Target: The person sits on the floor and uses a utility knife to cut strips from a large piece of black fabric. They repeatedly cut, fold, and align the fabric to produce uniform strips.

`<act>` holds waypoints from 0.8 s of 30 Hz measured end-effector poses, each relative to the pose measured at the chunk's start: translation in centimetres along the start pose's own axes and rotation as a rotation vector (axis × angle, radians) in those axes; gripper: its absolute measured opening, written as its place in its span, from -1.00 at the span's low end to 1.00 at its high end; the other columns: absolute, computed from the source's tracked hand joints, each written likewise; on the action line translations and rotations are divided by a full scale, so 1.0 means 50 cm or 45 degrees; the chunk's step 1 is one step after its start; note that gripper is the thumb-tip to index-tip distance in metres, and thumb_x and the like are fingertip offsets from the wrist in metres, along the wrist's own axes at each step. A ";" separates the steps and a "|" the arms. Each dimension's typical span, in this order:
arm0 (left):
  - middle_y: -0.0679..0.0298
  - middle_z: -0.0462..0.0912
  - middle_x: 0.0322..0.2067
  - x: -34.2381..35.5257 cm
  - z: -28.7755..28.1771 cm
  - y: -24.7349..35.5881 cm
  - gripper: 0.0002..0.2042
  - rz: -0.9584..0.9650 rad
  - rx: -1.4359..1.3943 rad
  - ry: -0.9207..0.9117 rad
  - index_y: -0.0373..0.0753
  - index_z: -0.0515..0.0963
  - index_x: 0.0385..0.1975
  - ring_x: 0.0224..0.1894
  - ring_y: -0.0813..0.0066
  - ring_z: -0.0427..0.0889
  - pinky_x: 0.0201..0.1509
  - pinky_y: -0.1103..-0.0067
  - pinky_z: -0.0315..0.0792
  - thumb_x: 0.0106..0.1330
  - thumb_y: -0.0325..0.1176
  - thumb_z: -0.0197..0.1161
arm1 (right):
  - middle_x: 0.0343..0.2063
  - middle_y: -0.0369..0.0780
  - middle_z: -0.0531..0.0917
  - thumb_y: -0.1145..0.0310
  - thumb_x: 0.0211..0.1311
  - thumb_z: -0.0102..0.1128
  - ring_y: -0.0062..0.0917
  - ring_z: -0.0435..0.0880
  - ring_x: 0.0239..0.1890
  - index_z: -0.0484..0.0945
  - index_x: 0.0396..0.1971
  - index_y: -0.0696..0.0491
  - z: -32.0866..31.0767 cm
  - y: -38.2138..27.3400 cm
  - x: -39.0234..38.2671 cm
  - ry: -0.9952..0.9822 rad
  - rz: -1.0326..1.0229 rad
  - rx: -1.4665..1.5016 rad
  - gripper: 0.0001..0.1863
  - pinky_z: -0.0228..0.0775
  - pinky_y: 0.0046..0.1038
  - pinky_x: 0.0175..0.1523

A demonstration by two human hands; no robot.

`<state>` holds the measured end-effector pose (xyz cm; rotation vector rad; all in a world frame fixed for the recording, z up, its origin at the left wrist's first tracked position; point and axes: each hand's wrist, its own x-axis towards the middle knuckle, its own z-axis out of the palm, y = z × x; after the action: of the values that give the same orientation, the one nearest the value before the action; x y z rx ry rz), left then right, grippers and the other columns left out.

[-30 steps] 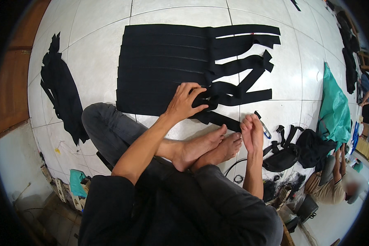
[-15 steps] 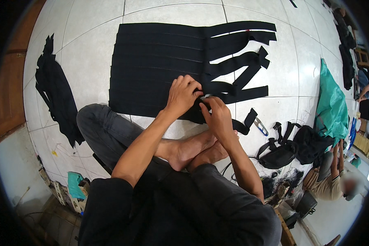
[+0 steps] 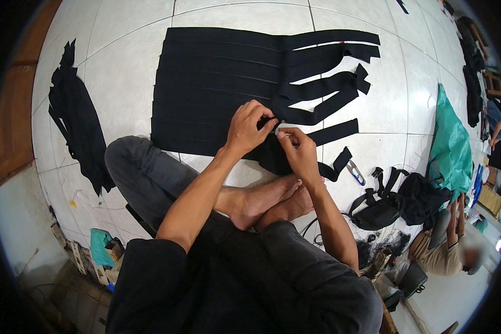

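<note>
A broad black fabric panel [image 3: 206, 94] lies on the floor before me, made of strips side by side whose ends fan out loose on the right. My left hand [image 3: 250, 123] is closed in a pinch on the panel's lower right part. Close beside it, my right hand [image 3: 299, 150] pinches at the same spot. A small whitish piece [image 3: 284, 128] shows between the fingertips; I cannot make out what it is. One loose black strip [image 3: 339, 131] runs out to the right behind my right hand. Small thread snips [image 3: 356, 173] with a blue part lie right of that hand.
A heap of black cloth [image 3: 78, 122] lies on the left. To the right are a black bag [image 3: 378, 209] and a green sheet [image 3: 445, 145]. Another person [image 3: 440, 250] is at the far right. My bare feet [image 3: 267, 203] are crossed just below the panel.
The right hand has turned slightly and the whitish piece shows more between my fingers. The lower loose strip ends have shifted, and the fabric under the hands is bunched differently.
</note>
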<state>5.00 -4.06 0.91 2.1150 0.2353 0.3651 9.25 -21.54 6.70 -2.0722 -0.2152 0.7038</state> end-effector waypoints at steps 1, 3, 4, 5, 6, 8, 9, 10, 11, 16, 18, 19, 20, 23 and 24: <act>0.33 0.58 -0.34 -0.002 -0.003 0.000 -0.81 0.018 0.018 -0.003 -0.19 0.60 -0.35 -0.31 0.32 0.58 -0.13 0.38 0.44 0.22 -0.27 0.47 | -0.48 -0.22 0.71 0.37 0.37 0.33 -0.71 0.55 -0.45 0.67 -0.16 0.22 0.006 0.019 0.013 -0.005 -0.041 0.063 -0.79 0.38 -0.52 -0.31; 0.33 0.58 -0.34 0.001 -0.002 0.005 -0.81 0.045 0.028 -0.010 -0.19 0.60 -0.34 -0.30 0.31 0.59 -0.12 0.38 0.44 0.22 -0.27 0.47 | -0.45 -0.26 0.73 0.35 0.41 0.31 -0.74 0.55 -0.40 0.69 -0.10 0.22 0.013 0.042 0.035 0.005 -0.117 0.181 -0.76 0.40 -0.57 -0.26; 0.33 0.59 -0.34 0.002 -0.001 0.008 -0.81 0.049 0.028 -0.010 -0.19 0.60 -0.34 -0.29 0.31 0.59 -0.12 0.38 0.44 0.22 -0.27 0.47 | -0.45 -0.29 0.71 0.35 0.40 0.32 -0.71 0.59 -0.35 0.68 -0.14 0.24 0.008 0.055 0.039 -0.036 -0.047 0.197 -0.76 0.42 -0.59 -0.21; 0.32 0.59 -0.33 0.001 -0.002 0.007 -0.81 0.049 0.036 -0.009 -0.19 0.60 -0.34 -0.29 0.30 0.60 -0.12 0.38 0.44 0.23 -0.27 0.47 | -0.44 -0.23 0.73 0.32 0.39 0.33 -0.64 0.63 -0.35 0.69 -0.16 0.23 0.010 0.059 0.044 -0.042 -0.084 0.185 -0.75 0.45 -0.53 -0.20; 0.32 0.59 -0.33 0.002 -0.002 0.006 -0.81 0.066 0.034 0.000 -0.19 0.61 -0.33 -0.28 0.30 0.60 -0.12 0.38 0.44 0.23 -0.27 0.47 | -0.44 -0.16 0.74 0.30 0.37 0.33 -0.58 0.67 -0.34 0.71 -0.19 0.22 0.013 0.064 0.048 -0.047 -0.121 0.173 -0.74 0.48 -0.47 -0.18; 0.32 0.59 -0.33 0.001 -0.001 0.004 -0.82 0.099 0.030 0.016 -0.19 0.61 -0.33 -0.27 0.28 0.60 -0.12 0.38 0.45 0.24 -0.28 0.46 | -0.41 -0.11 0.76 0.28 0.38 0.32 -0.51 0.70 -0.32 0.71 -0.21 0.21 0.015 0.062 0.052 -0.068 -0.142 0.117 -0.74 0.50 -0.42 -0.15; 0.31 0.60 -0.32 -0.001 -0.001 0.002 -0.82 0.087 0.034 0.018 -0.20 0.61 -0.31 -0.27 0.27 0.61 -0.11 0.37 0.45 0.24 -0.28 0.46 | -0.39 -0.12 0.77 0.28 0.39 0.31 -0.52 0.71 -0.30 0.70 -0.21 0.21 0.012 0.054 0.053 -0.085 -0.127 0.073 -0.75 0.50 -0.43 -0.14; 0.30 0.60 -0.32 -0.003 -0.001 0.000 -0.82 0.075 0.038 0.020 -0.20 0.62 -0.30 -0.26 0.26 0.61 -0.11 0.37 0.46 0.25 -0.28 0.45 | -0.37 -0.13 0.77 0.29 0.41 0.29 -0.52 0.71 -0.28 0.69 -0.21 0.21 0.011 0.049 0.052 -0.101 -0.112 0.030 -0.75 0.50 -0.44 -0.13; 0.29 0.60 -0.31 -0.003 0.001 0.000 -0.82 0.067 0.037 0.020 -0.20 0.62 -0.29 -0.25 0.24 0.61 -0.11 0.36 0.46 0.25 -0.29 0.45 | -0.33 -0.15 0.76 0.29 0.42 0.27 -0.54 0.69 -0.29 0.67 -0.19 0.20 0.010 0.056 0.053 -0.089 -0.108 0.141 -0.76 0.49 -0.46 -0.14; 0.23 0.61 -0.30 -0.002 -0.003 -0.006 -0.82 0.105 -0.065 0.059 -0.21 0.64 -0.19 -0.23 0.20 0.63 -0.12 0.36 0.51 0.30 -0.31 0.41 | -0.22 -0.27 0.65 0.28 0.53 0.14 -0.69 0.49 -0.34 0.51 -0.15 0.13 -0.034 0.044 0.044 -0.157 0.236 1.097 -0.80 0.37 -0.59 -0.25; 0.21 0.61 -0.31 0.006 -0.012 -0.007 -0.81 0.165 -0.043 0.053 -0.22 0.65 -0.16 -0.23 0.19 0.62 -0.13 0.36 0.52 0.31 -0.32 0.40 | -0.26 -0.31 0.58 0.29 0.54 0.12 -0.70 0.42 -0.37 0.48 -0.17 0.09 -0.063 0.070 0.029 -0.194 0.179 1.425 -0.83 0.32 -0.61 -0.29; 0.20 0.60 -0.31 0.013 -0.022 -0.013 -0.81 0.222 0.004 0.051 -0.23 0.65 -0.16 -0.23 0.18 0.62 -0.14 0.37 0.53 0.32 -0.33 0.39 | -0.28 -0.33 0.54 0.29 0.54 0.11 -0.70 0.39 -0.39 0.46 -0.18 0.07 -0.081 0.085 0.021 -0.217 0.148 1.591 -0.84 0.30 -0.62 -0.30; 0.20 0.60 -0.31 0.015 -0.034 -0.018 -0.81 0.271 0.054 0.049 -0.24 0.64 -0.15 -0.24 0.18 0.62 -0.14 0.37 0.53 0.32 -0.33 0.39 | -0.32 -0.34 0.52 0.30 0.53 0.12 -0.71 0.40 -0.39 0.47 -0.18 0.06 -0.106 0.093 0.010 -0.161 0.126 1.667 -0.86 0.30 -0.62 -0.28; 0.19 0.61 -0.31 0.029 -0.057 -0.030 -0.82 0.434 0.157 -0.036 -0.26 0.64 -0.18 -0.24 0.15 0.60 -0.13 0.36 0.53 0.31 -0.34 0.38 | -0.35 -0.37 0.49 0.32 0.54 0.10 -0.73 0.39 -0.36 0.47 -0.18 0.05 -0.187 0.106 -0.021 -0.002 0.056 1.814 -0.88 0.30 -0.62 -0.24; 0.20 0.61 -0.29 0.030 -0.060 -0.031 -0.81 0.439 0.169 -0.024 -0.25 0.65 -0.17 -0.24 0.16 0.61 -0.14 0.36 0.53 0.30 -0.34 0.40 | -0.34 -0.34 0.52 0.35 0.54 0.09 -0.71 0.43 -0.38 0.47 -0.18 0.07 -0.198 0.104 -0.033 0.102 0.054 1.795 -0.89 0.34 -0.61 -0.25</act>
<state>5.34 -0.40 1.38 2.2908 -0.1230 0.5431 12.82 -32.26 7.34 -0.7417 0.3151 0.5225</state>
